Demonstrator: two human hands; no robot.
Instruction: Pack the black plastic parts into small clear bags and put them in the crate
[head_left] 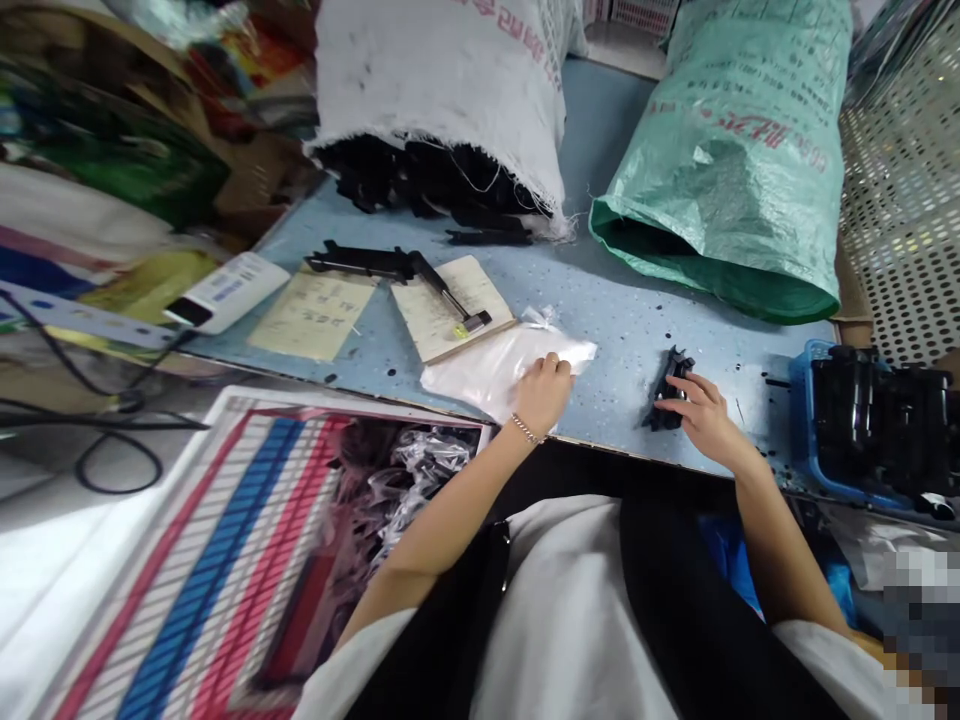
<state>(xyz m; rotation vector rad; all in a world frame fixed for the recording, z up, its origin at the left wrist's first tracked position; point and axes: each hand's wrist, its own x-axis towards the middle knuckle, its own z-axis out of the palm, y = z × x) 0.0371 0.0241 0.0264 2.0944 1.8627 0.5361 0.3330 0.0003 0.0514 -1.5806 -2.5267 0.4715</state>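
My left hand (544,392), with a chain bracelet at its wrist, is closed at the right part of a pile of thin white plastic bags (476,372). Its fingers are bent down and appear to pinch the film; the fingertips are partly hidden. Farther right, my right hand (701,410) has its thumb and fingers on a black plastic part (663,392) that lies on the blue table (607,300) near the front edge. The part is narrow with small prongs at its far end, and the hand covers some of it.
A white woven sack (442,70) spills black parts at the back. Right of it lies an open green sack (750,150). A blue basket (804,420) holds black parts. Left are a notebook (480,285), a paper sheet (311,315) and a long black piece (360,262). Below stands a striped bag (225,540).
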